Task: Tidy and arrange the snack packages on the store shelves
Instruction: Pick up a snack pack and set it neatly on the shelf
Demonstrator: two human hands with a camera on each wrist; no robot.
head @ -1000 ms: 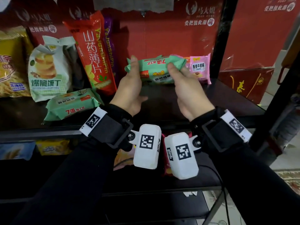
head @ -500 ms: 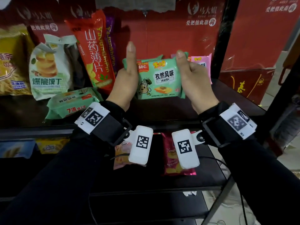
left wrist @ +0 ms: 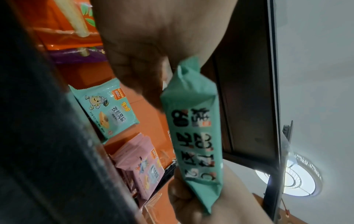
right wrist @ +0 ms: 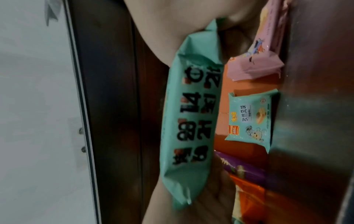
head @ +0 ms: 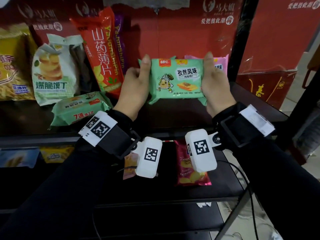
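While the dark shelf spreads beneath them, the left hand and right hand pinch opposite ends of the mint-green cumin-flavour snack pack, held upright and face-out between them. Placing seems in hand; next, set it standing before the pink pack beyond the right hand.

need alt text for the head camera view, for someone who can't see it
Two hands hold a mint-green snack packet upright by its side edges, the left hand and right hand each gripping one side, in front of a dark store shelf. A matching green packet lies flat to the left, near a tall red-orange chip bag leaning on the red backing.
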